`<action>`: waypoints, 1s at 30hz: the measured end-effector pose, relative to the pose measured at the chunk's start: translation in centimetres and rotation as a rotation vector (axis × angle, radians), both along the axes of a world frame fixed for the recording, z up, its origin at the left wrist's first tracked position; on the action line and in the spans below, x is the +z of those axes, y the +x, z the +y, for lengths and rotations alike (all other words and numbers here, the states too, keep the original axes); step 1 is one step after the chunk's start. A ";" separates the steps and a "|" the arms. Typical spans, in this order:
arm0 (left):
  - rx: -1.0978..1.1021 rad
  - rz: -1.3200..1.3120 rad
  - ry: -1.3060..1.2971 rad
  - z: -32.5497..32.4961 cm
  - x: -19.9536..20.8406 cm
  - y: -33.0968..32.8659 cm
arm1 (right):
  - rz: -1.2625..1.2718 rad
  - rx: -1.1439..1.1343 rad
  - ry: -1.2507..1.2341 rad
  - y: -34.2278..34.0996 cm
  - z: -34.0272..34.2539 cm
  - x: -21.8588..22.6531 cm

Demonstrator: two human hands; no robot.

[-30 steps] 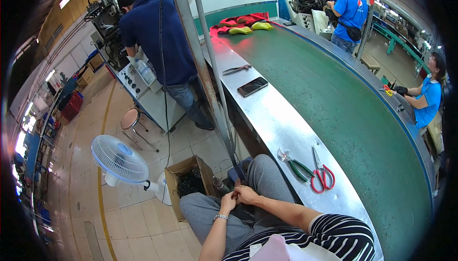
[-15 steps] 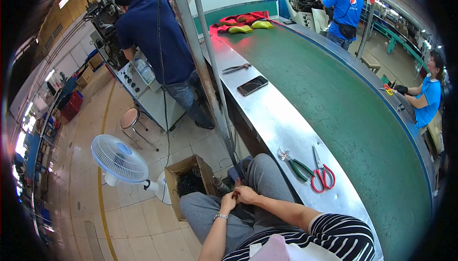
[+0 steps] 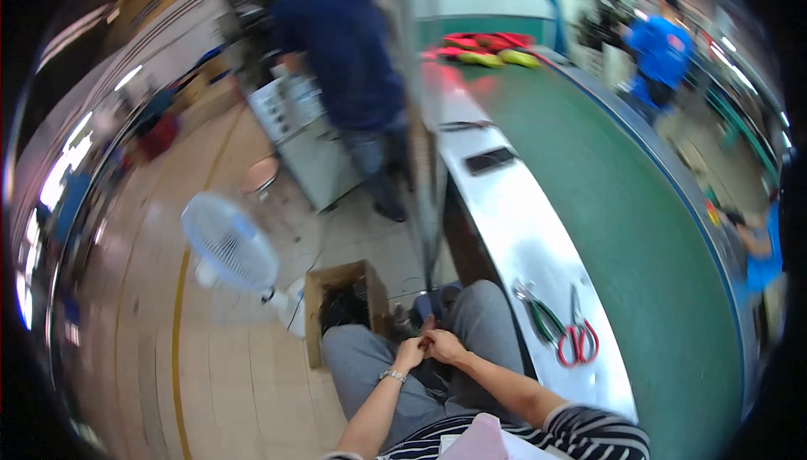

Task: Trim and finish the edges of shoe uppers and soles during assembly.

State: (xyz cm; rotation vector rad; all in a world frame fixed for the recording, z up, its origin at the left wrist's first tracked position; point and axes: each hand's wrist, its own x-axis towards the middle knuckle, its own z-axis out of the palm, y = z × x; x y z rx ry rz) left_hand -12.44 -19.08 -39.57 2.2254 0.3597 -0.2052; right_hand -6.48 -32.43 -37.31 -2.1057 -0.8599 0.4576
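Note:
Over my lap, between my knees, my left hand (image 3: 409,354) and my right hand (image 3: 443,346) meet, fingers curled in and touching. Whatever they may hold is hidden by the fingers and blur. To my right, on the metal ledge, lie cutting pliers (image 3: 545,322) with green handles and, beside them, scissors (image 3: 578,335) with red handles. Neither hand touches these tools.
A cardboard box (image 3: 378,300) with dark contents stands beyond my left knee, near a white fan (image 3: 231,241). Along the ledge lie a phone (image 3: 489,161) and a slim metal tool (image 3: 465,125). A green conveyor belt (image 3: 622,208) runs alongside. Co-workers stand or sit farther off.
The whole view has swung left and blurred, so the surroundings sit farther right. My hands stay together over my lap with little visible change.

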 end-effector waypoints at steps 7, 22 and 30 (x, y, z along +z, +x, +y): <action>-0.094 -0.184 0.029 -1.0 -0.9 0.6 | -0.078 -0.034 -0.029 0.7 -0.9 -0.1; -0.028 -0.069 0.055 -1.7 -0.4 0.4 | 0.025 -0.039 -0.215 0.0 -1.0 1.4; -0.091 0.019 0.059 1.3 -0.3 0.1 | 0.045 0.009 -0.123 0.1 1.0 0.3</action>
